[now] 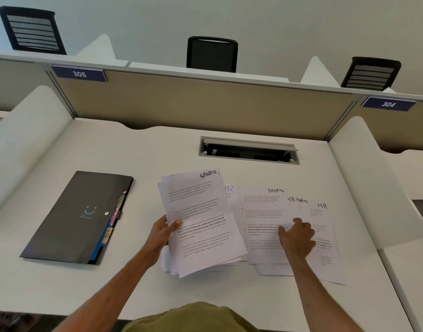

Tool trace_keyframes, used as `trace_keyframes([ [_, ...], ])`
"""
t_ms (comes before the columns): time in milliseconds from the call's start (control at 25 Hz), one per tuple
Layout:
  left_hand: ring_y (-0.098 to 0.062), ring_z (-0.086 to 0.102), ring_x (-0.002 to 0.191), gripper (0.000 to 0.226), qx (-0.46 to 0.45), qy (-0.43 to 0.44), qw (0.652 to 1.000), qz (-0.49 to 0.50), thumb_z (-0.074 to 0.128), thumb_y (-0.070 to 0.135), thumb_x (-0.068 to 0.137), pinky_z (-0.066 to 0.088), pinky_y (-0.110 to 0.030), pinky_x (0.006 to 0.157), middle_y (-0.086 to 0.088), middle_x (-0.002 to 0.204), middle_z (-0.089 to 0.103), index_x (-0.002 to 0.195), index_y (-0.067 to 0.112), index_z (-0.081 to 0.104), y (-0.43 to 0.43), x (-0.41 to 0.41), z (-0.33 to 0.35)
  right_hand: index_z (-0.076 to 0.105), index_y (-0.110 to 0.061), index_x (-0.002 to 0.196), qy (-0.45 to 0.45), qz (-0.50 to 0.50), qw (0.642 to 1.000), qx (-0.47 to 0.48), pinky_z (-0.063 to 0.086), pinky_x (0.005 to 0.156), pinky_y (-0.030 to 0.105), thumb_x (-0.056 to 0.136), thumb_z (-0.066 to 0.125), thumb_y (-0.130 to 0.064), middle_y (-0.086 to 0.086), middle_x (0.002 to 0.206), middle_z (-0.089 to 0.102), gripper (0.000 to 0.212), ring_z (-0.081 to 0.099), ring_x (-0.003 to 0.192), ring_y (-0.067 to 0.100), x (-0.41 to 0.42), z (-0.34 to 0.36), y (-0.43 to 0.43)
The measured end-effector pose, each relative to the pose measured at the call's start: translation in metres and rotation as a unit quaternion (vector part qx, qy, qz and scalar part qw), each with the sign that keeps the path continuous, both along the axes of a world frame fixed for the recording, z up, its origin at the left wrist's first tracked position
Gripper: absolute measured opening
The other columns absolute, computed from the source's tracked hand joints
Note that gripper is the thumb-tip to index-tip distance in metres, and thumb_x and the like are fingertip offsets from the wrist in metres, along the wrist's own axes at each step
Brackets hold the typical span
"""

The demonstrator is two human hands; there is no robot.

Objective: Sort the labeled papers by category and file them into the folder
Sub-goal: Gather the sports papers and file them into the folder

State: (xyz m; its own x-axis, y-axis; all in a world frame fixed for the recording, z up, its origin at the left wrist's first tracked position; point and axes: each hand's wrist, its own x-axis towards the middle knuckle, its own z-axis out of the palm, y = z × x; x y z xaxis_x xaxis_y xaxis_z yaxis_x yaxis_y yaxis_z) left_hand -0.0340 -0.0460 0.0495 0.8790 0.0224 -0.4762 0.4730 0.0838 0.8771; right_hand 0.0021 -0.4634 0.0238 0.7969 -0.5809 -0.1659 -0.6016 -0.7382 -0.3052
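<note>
The SPORTS stack (201,224) hides most of an HR sheet (231,194) beneath it.

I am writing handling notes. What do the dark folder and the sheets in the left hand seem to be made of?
The folder looks like dark grey plastic, smooth with a soft sheen where light reflects off its cover; it could be coated card. The sheets in the left hand look like thin matte paper: they fan and curve slightly.

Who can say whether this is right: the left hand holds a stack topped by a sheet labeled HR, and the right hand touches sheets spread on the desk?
Wrong label: in the head view the top sheet of the stack in the left hand reads SPORTS, not HR. The rest holds.
</note>
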Motion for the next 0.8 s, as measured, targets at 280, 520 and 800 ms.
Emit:
trace_keyframes([
  [280, -0.023, 0.078, 0.107, 0.037, -0.001, 0.006, 1.0, -0.011, 0.071, 0.031, 0.101, 0.065, -0.038, 0.078, 0.003, 0.123, 0.079, 0.137, 0.025, 0.066, -0.011, -0.004, 0.003, 0.051, -0.01, 0.136, 0.077, -0.007, 0.997, 0.017, 0.04, 0.105, 0.056, 0.086, 0.08, -0.048, 0.019, 0.137, 0.051, 0.069, 0.045, 0.132, 0.04, -0.003, -0.005, -0.032],
  [520, -0.025, 0.079, 0.106, 0.04, 0.003, 0.004, 1.0, -0.001, 0.071, 0.033, 0.099, 0.065, -0.044, 0.081, 0.002, 0.123, 0.079, 0.138, 0.024, 0.065, -0.006, -0.004, 0.004, 0.065, -0.018, 0.111, 0.016, -0.059, 0.997, 0.053, 0.037, 0.102, 0.049, 0.094, 0.064, -0.017, 0.016, 0.116, 0.07, 0.017, 0.055, 0.118, 0.039, -0.001, 0.004, -0.047],
  [800, -0.024, 0.079, 0.104, 0.037, -0.001, 0.01, 1.0, -0.004, 0.071, 0.031, 0.101, 0.065, -0.04, 0.079, 0.002, 0.121, 0.08, 0.137, 0.023, 0.066, -0.011, -0.004, 0.002, 0.069, -0.017, 0.104, -0.082, -0.147, 0.971, 0.169, 0.049, 0.096, 0.046, 0.096, 0.063, -0.012, 0.015, 0.113, 0.073, 0.012, 0.064, 0.099, 0.038, -0.001, 0.014, -0.052],
])
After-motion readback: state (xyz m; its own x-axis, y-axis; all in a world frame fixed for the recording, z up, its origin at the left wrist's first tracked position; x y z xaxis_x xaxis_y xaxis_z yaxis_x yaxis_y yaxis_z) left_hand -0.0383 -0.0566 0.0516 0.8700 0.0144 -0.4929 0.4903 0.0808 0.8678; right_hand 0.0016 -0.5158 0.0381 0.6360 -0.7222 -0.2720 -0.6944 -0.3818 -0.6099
